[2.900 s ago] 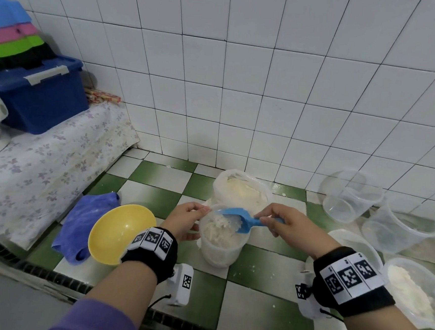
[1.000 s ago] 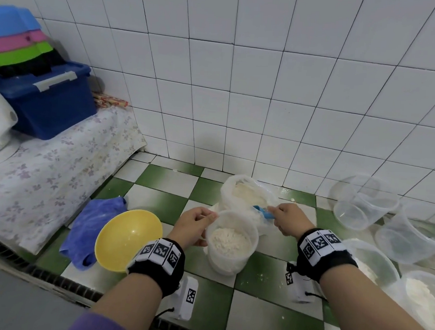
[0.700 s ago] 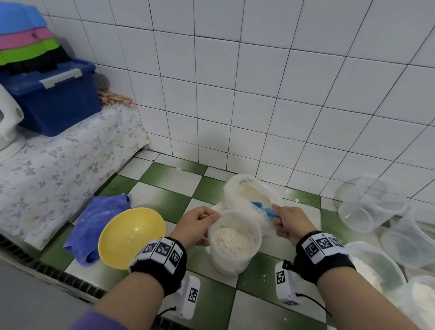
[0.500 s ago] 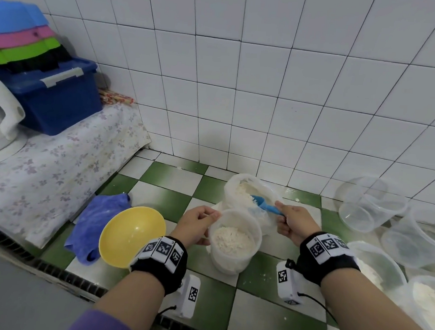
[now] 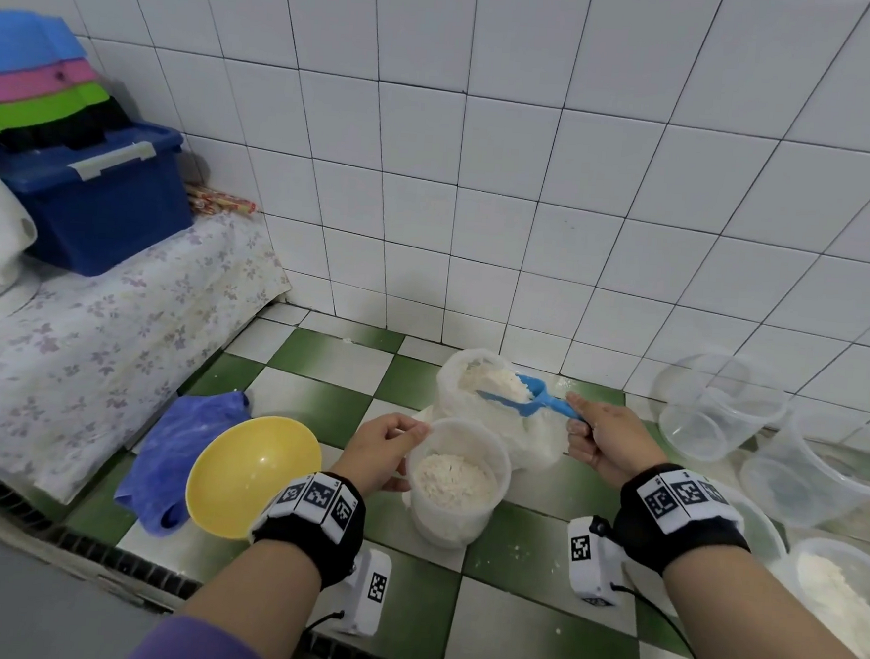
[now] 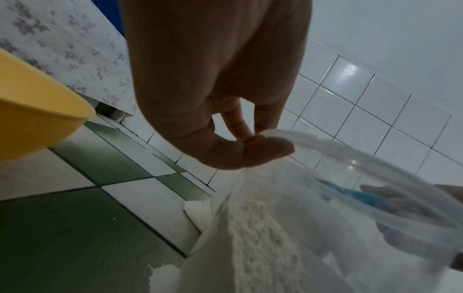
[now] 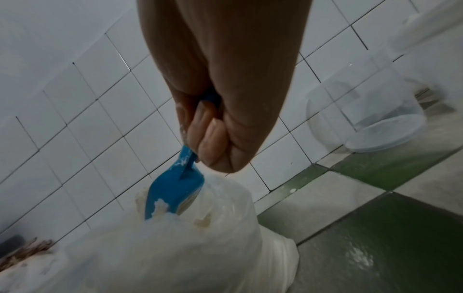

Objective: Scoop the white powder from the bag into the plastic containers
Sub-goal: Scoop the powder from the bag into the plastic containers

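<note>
A clear bag of white powder (image 5: 488, 415) (image 7: 175, 247) stands on the green and white floor by the wall. My right hand (image 5: 603, 439) (image 7: 213, 138) grips the handle of a blue scoop (image 5: 526, 395) (image 7: 172, 192), whose bowl is heaped with powder above the bag's mouth. In front of the bag stands a clear plastic container (image 5: 455, 485) (image 6: 325, 218), partly filled with powder. My left hand (image 5: 380, 451) (image 6: 250, 142) pinches its rim on the left side.
A yellow bowl (image 5: 250, 473) and a blue cloth (image 5: 177, 445) lie to the left. Empty clear containers (image 5: 716, 405) and ones holding powder (image 5: 842, 589) stand at the right. A flowered cloth (image 5: 87, 346) covers a ledge with a blue bin (image 5: 91, 202) at the left.
The right hand dipped the scoop into the bag after emptying it over the container, and has now raised it full of powder. The left hand kept its hold on the rim.
</note>
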Tool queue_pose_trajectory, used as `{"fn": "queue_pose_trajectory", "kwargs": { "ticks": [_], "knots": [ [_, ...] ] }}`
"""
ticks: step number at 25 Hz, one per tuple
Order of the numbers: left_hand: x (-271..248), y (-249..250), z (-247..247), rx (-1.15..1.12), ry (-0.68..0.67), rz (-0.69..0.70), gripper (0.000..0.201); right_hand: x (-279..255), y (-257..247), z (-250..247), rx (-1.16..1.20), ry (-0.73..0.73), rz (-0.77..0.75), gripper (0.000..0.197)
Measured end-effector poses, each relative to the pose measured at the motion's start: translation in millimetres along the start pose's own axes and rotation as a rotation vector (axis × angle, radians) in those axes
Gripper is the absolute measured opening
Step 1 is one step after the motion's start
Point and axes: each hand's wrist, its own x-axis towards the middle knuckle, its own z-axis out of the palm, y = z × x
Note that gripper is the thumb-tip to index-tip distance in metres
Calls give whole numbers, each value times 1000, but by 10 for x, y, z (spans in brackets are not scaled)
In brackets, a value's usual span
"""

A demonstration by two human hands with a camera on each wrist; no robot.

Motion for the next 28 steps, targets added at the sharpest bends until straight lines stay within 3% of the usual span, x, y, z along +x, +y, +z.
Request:
{"fn": "queue_pose_trajectory", "kwargs": {
  "ticks": [9,17,22,28],
  "knots": [
    [-12,7,9,8,-5,-2,26,-421,-250,-93,-11,-105,-44,20],
    [-34,39,11,-15,-16,-31,28,-734,-95,29,-135,-218,18,25],
    [-35,36,17,-54,-30,-60,21,-707,-12,165,-395,-239,-41,35],
    [-44,39,24,-55,-35,-63,21,-654,80,201,-991,-237,-324,11]
  ]
}}
